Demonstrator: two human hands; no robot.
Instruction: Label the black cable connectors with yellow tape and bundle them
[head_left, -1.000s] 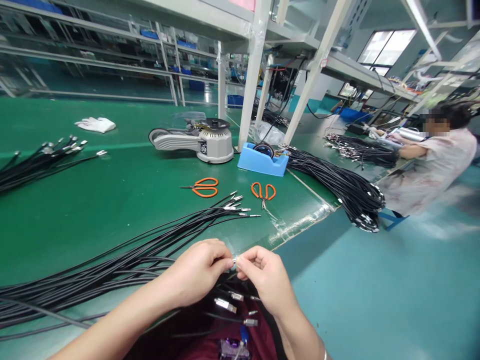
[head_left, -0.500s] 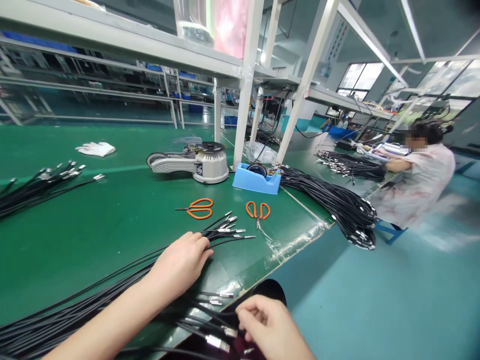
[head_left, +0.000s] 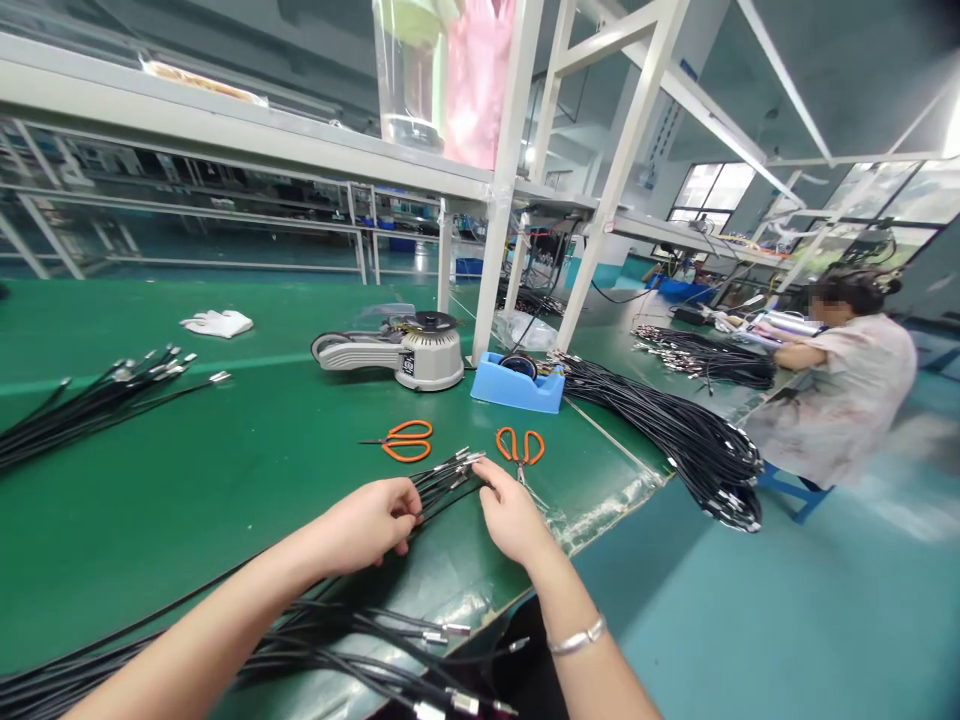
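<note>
My left hand (head_left: 388, 518) is closed round a bundle of thin black cables (head_left: 439, 488) on the green table, just behind their metal plugs. At the tip of that bundle, my right hand (head_left: 514, 512) touches the plugs with its outstretched index finger, the thumb held apart from it. Its other fingers are partly hidden. More black cables (head_left: 337, 645) lie under my left forearm, their plugs reaching over the table's near edge. Two pairs of orange-handled scissors lie beyond my hands: one pair (head_left: 409, 441) points left, the other (head_left: 520, 448) points toward me.
Behind the scissors stand a grey tape dispenser (head_left: 427, 360) and a blue tape holder (head_left: 517, 384). Cable bundles lie at the left (head_left: 97, 405) and right (head_left: 660, 430). A white glove (head_left: 217, 323) rests farther back. Shelf posts (head_left: 504, 200) rise behind; a person (head_left: 840, 370) sits at right.
My right hand has moved up from the plugs at the table edge to the tips of the held bundle. My left hand keeps its hold. The view has tilted up slightly.
</note>
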